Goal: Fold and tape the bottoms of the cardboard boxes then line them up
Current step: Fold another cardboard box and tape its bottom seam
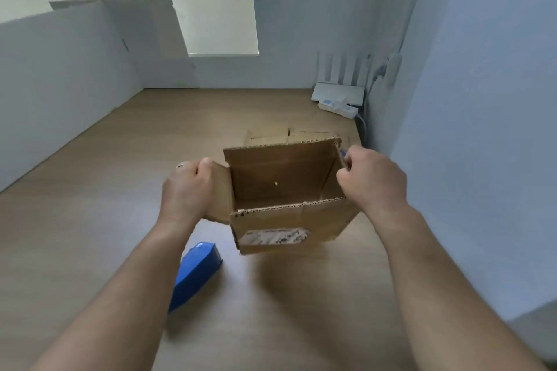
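Open cardboard box point(286, 190) between the hands, left hand point(188, 187) gripping its side flap, right hand point(372, 179) gripping its edge

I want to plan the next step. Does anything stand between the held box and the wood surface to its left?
Nothing visible does. The left hand and right hand grip the box; the wood surface left of it is bare. The blue tape dispenser lies nearer the camera, flat cardboard behind the box.

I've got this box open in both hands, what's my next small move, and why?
Probably fold the side flap held by your left hand inward: the cardboard box faces you open-ended, with your right hand gripping the opposite side.
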A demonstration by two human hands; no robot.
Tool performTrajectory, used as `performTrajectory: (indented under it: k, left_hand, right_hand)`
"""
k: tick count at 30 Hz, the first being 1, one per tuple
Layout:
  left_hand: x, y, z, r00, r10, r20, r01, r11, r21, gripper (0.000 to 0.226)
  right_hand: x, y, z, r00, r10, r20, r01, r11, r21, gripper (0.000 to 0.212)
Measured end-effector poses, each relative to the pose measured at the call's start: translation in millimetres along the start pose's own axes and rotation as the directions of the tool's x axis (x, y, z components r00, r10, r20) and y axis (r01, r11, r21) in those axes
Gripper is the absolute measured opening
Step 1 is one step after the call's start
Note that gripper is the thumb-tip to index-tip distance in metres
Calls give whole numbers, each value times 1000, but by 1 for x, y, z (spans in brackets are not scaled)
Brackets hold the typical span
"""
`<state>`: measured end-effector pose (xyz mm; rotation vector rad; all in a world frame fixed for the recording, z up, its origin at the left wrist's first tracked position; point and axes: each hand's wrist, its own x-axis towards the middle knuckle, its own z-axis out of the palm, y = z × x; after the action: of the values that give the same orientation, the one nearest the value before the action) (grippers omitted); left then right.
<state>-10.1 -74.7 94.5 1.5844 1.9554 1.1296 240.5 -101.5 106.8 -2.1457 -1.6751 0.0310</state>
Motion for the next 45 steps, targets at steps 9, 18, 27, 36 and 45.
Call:
performTrajectory:
  k: [9, 18, 27, 36, 45]
  left_hand:
    - [-58, -26, 18, 917, -82, 391, 255, 873, -415, 51]
    - [-47, -51, 29, 842, 255, 475, -218, 967, -134, 23]
    - [-16, -41, 61, 905, 143, 400, -111, 989, -100, 14]
    - [17, -46, 71, 805, 91, 586, 1, 988, -154, 118]
    - [8, -46, 73, 728, 104, 677, -112, 993, -32, 51]
  right_hand:
    - [-40, 20, 22, 938, -108, 331, 60, 987, 152, 40]
    - [-40, 38, 26, 907, -124, 403, -181, 748, 638, 63]
    - [-37, 42, 55, 981, 142, 133, -194, 757, 624, 49]
    - [4, 38, 53, 953, 74, 294, -192, 898, 396, 107]
    - [-12, 42, 65, 914, 71, 399, -184, 949, 255, 45]
